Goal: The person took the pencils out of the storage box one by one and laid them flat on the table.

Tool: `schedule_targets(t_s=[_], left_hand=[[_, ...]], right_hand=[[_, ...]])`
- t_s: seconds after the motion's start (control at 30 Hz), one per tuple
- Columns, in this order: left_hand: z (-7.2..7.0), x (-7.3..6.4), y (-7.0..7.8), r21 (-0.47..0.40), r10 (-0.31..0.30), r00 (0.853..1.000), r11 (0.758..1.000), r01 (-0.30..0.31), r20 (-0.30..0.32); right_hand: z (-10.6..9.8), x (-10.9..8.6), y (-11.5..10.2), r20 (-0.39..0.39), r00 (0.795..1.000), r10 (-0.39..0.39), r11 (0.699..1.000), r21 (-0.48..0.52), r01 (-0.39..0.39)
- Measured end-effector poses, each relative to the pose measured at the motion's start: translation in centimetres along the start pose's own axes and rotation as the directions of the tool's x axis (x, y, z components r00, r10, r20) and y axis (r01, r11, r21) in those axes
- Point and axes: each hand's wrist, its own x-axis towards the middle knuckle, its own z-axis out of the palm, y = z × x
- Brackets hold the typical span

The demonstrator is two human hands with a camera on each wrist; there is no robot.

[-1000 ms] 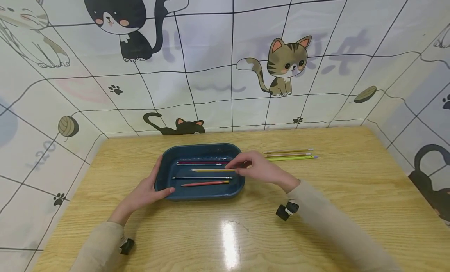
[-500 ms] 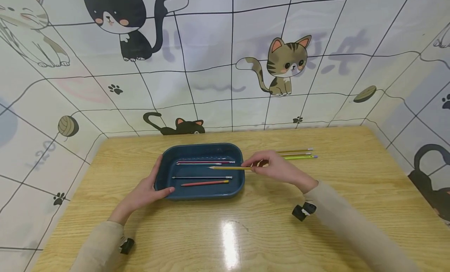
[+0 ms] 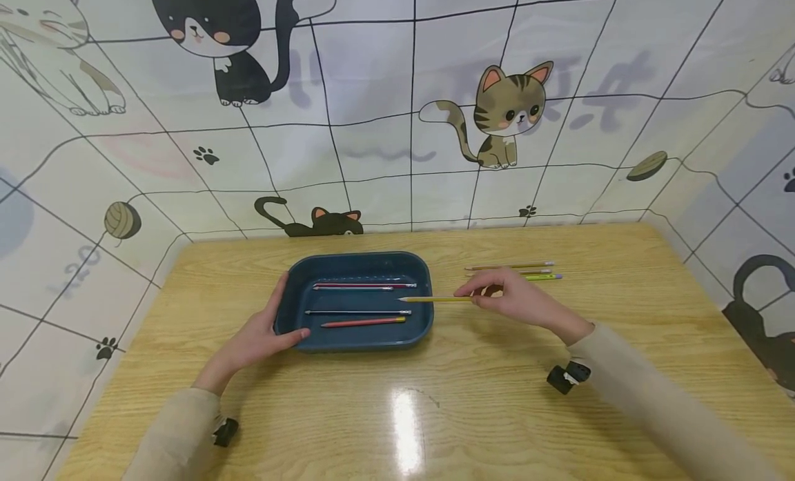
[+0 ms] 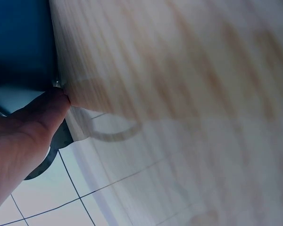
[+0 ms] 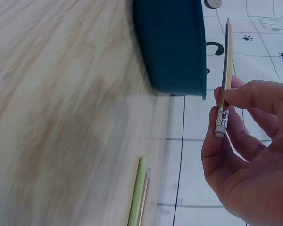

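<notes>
In the head view my right hand (image 3: 518, 298) pinches a yellow pencil (image 3: 435, 299) near its eraser end, between thumb and fingers. The pencil's sharp tip points left, over the right end of a dark blue tray (image 3: 360, 341). The right wrist view shows the pencil's white eraser and silvery ferrule (image 5: 222, 117) by the fingers. My left hand (image 3: 257, 339) grips the tray's left end, thumb over the near rim and fingers along the outer side. Inside lie a red pencil (image 3: 363, 322), a dark slim pencil (image 3: 357, 312), and two thin pencils (image 3: 354, 286) at the back.
Right of the tray, a few pencils lie on the wooden table (image 3: 397, 398), among them a gold-brown one (image 3: 509, 266) and a yellow-green one (image 3: 543, 277) partly behind my right hand. A cat-printed cloth (image 3: 373, 143) stands behind the table and at its sides.
My right hand has lifted the yellow pencil from the tray and drawn it to the right, past the rim. My left hand stays on the tray.
</notes>
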Motion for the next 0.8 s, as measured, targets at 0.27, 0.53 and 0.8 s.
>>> schedule_targets(t_s=[0.27, 0.53, 0.8], left_hand=[[-0.1, 0.0, 0.0, 0.0, 0.0, 1.0, 1.0, 0.0, 0.007], [-0.1, 0.1, -0.1, 0.005, -0.009, 1.0, 1.0, 0.009, 0.01], [0.0, 0.1, -0.2, 0.008, -0.011, 1.0, 1.0, 0.011, 0.006]], right_hand=[[-0.9, -1.8, 1.0, -0.03, 0.999, -0.025, 1.0, -0.019, 0.024], [-1.8, -3.1, 1.6, -0.048, 0.999, -0.001, 0.999, -0.037, -0.001], [-2.7, -4.2, 2.5, -0.12, 0.993, -0.02, 0.995, -0.101, 0.008]])
